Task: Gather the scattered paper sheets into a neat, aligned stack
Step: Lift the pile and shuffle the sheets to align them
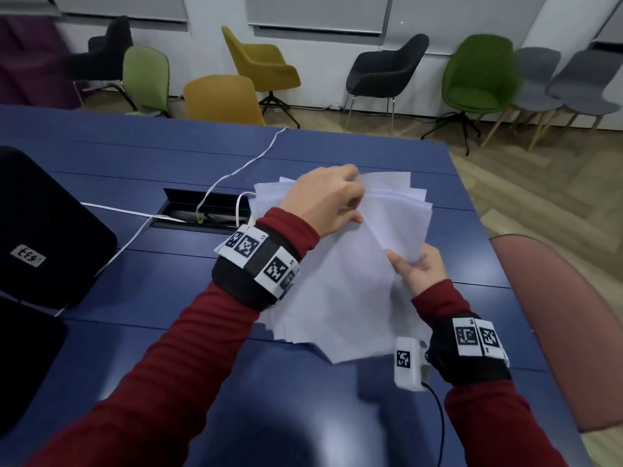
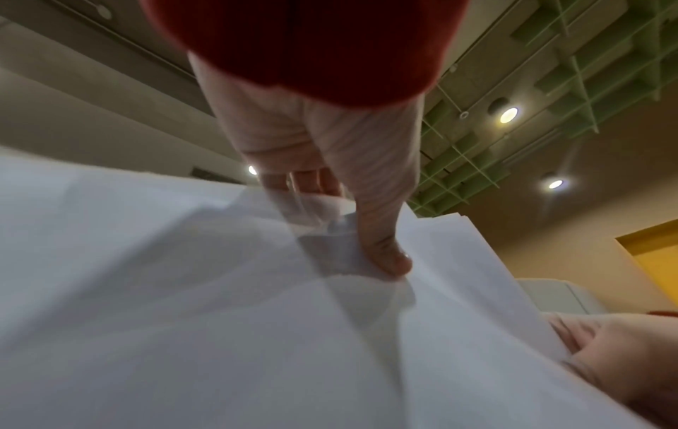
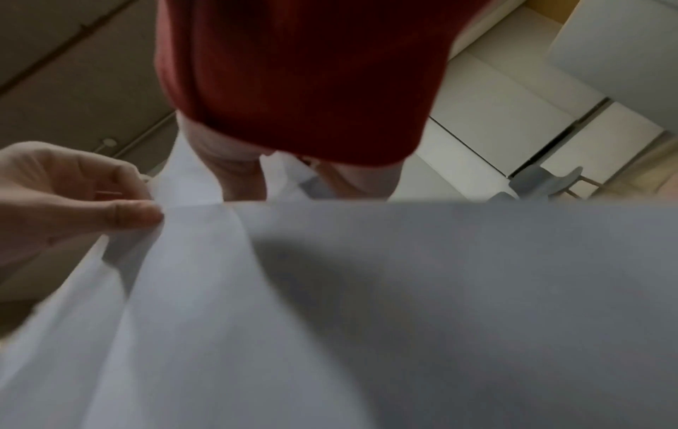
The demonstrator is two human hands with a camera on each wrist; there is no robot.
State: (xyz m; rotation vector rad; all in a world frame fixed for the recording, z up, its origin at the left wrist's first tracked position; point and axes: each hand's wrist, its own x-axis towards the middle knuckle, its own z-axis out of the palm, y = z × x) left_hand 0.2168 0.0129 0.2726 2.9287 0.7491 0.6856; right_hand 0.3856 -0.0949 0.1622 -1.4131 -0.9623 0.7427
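Both hands gripping a loose pile of paper sheets near the table's right edge.
Left hand is pinching the far edge with curled fingers; right hand is pinching the right edge.

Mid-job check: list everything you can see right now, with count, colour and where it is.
paper sheets: many, exact count unclear, white, a fanned, unaligned pile on the table, right of centre
table: one, blue, fills the foreground
cables: two or more, white, running into the cable hatch
cable hatch: one, black, open, left of the sheets
black cases: two, at the table's left edge, one bearing a white label
chairs: about ten, green, yellow, black, grey, along the far wall; one pink by the table's right side
left hand: grips the sheets' far edge
right hand: pinches the sheets' right near edge
wrist bands: two, black with white markers
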